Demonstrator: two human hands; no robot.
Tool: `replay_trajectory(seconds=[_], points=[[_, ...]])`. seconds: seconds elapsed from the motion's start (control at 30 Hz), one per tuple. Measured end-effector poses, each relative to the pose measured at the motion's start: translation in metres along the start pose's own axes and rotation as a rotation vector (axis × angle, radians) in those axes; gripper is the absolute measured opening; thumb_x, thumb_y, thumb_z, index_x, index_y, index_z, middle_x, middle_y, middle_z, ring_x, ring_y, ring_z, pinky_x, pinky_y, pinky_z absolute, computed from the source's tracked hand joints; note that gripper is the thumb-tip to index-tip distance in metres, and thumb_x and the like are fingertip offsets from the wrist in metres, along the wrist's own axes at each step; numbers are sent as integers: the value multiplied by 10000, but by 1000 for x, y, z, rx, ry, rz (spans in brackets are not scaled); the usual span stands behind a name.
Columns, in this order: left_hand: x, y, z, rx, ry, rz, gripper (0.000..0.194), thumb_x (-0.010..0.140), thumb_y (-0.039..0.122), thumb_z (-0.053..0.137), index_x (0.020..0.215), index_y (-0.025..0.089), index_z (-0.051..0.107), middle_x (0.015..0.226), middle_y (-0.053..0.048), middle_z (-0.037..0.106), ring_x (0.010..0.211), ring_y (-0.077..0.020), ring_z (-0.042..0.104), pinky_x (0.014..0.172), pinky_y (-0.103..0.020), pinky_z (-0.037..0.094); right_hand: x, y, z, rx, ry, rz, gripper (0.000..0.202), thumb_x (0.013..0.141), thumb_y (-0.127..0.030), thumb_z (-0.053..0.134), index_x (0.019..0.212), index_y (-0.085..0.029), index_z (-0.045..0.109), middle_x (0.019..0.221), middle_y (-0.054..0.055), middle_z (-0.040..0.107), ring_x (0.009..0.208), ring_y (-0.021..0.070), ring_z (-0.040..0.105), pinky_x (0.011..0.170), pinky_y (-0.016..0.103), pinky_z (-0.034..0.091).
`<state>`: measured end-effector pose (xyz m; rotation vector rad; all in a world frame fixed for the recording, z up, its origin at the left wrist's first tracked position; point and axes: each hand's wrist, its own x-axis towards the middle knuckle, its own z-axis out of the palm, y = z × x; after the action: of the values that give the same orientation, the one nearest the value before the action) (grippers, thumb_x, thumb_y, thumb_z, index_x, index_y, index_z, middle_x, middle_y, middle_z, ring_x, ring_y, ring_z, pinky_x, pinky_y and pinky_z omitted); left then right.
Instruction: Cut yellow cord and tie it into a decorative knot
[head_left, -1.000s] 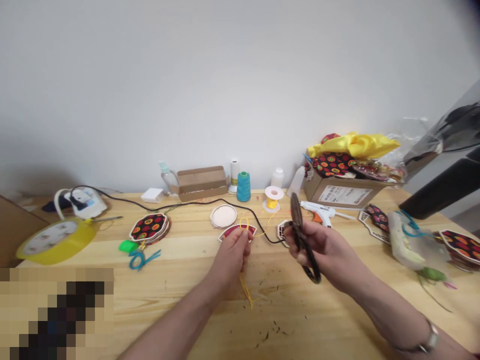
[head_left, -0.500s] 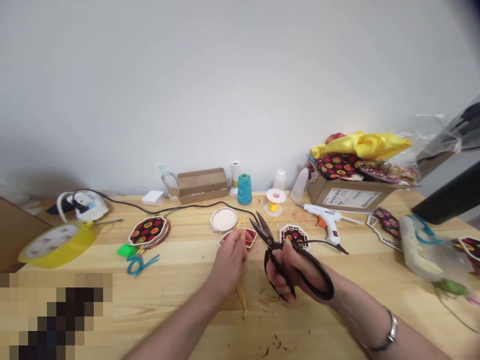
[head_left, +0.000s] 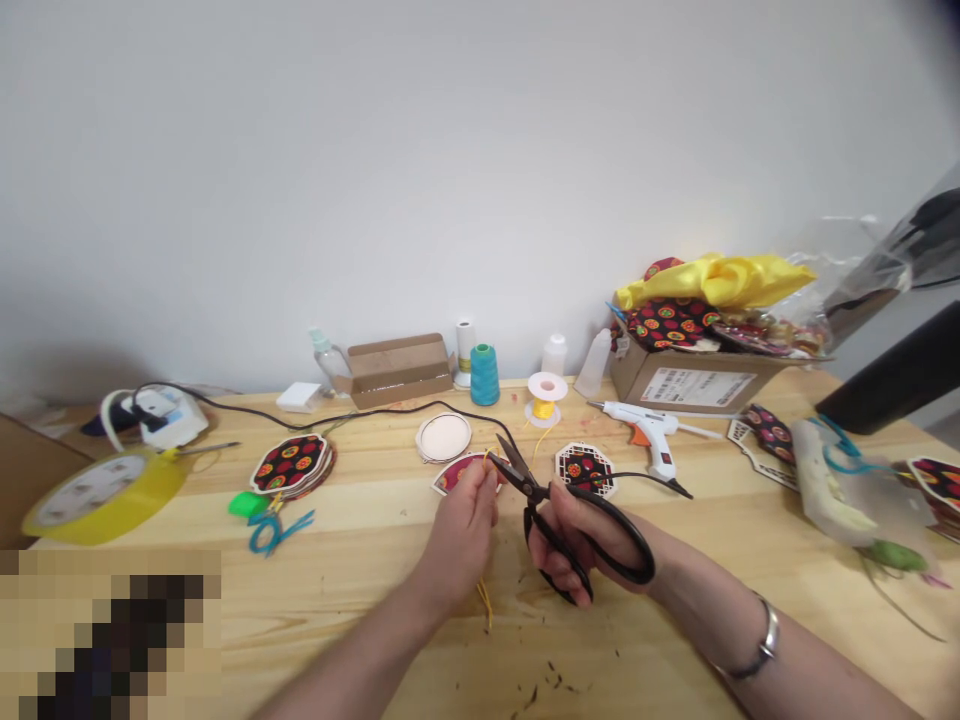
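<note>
Above the surface (head_left: 360,600): scissors (head_left: 537,493) at yellow cord (head_left: 486,603)

Left hand (head_left: 465,510) pinches the cord; loose ends hang below the fist. Right hand (head_left: 562,535) grips the scissors by their black handles, blades parted, tips just beside the left hand; blade contact with cord cannot be told. Fan-shaped piece (head_left: 452,476) lies behind the left hand, partly covered. Farther back stands the spool (head_left: 546,385). Octagonal piece (head_left: 581,467) lies beyond the right hand.

Colours round black scissors (head_left: 534,491)

Cord (head_left: 486,604) near scissors' tips: yellow. Left of scissors: stack of panels (head_left: 290,463), black with red-orange spots, pale rims. Beyond scissors: teal thread cone (head_left: 484,378); white spool (head_left: 547,385), yellow windings. Right of scissors: white glue gun (head_left: 658,432), orange trigger (head_left: 639,436).
</note>
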<state>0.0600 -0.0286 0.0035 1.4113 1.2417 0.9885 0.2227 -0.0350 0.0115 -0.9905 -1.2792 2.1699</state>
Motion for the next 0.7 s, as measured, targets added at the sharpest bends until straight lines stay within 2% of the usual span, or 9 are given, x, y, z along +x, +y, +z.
replay_trajectory(seconds=[0.23, 0.53, 0.7], points=[[-3, -7, 2, 24, -42, 20, 238, 884, 401, 369, 815, 208, 489, 582, 53, 385, 512, -108, 329, 486, -212, 277, 2, 3, -5, 37, -22, -67, 698, 724, -768, 300, 665, -116, 540, 500, -34, 409, 393, 66, 409, 348, 186, 400], [-2, -7, 2, 16, -57, -9, 258, 874, 430, 376, 815, 209, 496, 532, 65, 345, 482, -107, 313, 475, -212, 267, 4, 5, -7, 34, 5, -78, 692, 695, -783, 333, 634, -120, 525, 495, -38, 413, 381, 62, 419, 337, 184, 411], [-2, -7, 2, -41, -33, -25, 272, 857, 445, 406, 768, 203, 493, 513, 69, 328, 468, -98, 290, 445, -200, 235, 4, 6, -4, -23, 41, -98, 625, 710, -761, 353, 588, -154, 441, 459, -74, 337, 331, 34, 315, 272, 151, 319]])
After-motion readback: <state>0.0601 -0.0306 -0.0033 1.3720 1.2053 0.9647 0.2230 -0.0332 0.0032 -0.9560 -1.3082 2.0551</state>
